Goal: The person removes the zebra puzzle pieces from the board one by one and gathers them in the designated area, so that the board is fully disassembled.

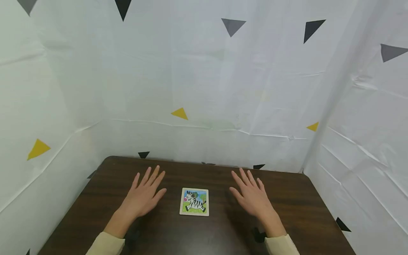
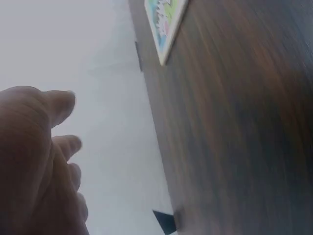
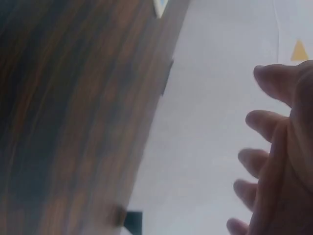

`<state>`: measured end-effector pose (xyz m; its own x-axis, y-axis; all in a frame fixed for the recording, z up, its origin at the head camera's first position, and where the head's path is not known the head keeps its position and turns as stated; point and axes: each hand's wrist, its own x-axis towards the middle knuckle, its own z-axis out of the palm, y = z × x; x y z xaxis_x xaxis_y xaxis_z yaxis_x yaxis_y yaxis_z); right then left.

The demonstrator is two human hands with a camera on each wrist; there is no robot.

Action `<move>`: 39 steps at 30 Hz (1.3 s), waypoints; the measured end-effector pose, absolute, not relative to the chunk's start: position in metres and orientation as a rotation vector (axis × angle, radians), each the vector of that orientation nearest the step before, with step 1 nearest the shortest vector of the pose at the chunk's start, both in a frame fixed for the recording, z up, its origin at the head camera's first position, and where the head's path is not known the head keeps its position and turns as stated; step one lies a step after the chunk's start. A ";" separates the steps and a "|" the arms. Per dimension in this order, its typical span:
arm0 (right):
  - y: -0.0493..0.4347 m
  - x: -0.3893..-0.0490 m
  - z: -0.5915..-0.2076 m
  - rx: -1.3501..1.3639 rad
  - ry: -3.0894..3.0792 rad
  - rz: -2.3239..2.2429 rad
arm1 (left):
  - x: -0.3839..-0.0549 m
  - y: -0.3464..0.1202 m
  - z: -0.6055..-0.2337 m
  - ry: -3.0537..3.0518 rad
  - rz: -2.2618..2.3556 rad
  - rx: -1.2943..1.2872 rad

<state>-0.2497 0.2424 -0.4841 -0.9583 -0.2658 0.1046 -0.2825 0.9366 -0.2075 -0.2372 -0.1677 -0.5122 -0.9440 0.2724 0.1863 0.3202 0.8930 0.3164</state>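
A square zebra picture puzzle (image 1: 194, 202) with a pale border lies flat on the dark wooden table (image 1: 191, 237), between the two hands. To its left, my left hand (image 1: 141, 196) hovers over the table with fingers straight and spread, holding nothing. My right hand (image 1: 251, 194) is held the same way on the other side, also apart from the puzzle. One corner of the puzzle (image 2: 166, 24) shows at the top of the left wrist view. Only a small tip of the puzzle (image 3: 160, 7) appears in the right wrist view.
White sheeting (image 1: 204, 78) with black, grey and yellow triangles hangs behind the table and at both sides. The table's far edge (image 1: 178, 162) runs close to the sheeting. A dark strap or device (image 1: 259, 234) is at the right wrist.
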 end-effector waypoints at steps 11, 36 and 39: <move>0.164 -0.268 -0.493 0.947 -2.952 0.254 | -0.243 -0.122 -0.521 -3.207 -0.888 -0.394; 0.116 -0.301 -0.508 1.369 -2.624 -0.634 | -0.249 -0.093 -0.557 -3.255 -0.773 -0.376; 0.118 -0.303 -0.503 1.402 -2.591 -0.694 | -0.249 -0.093 -0.559 -3.244 -0.767 -0.385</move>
<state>-0.3034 0.1181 -0.5029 -0.5657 -0.8168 -0.1130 -0.7641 0.4677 0.4444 -0.2487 -0.0926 -0.5590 -0.9512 0.2677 -0.1538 0.1705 0.8709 0.4610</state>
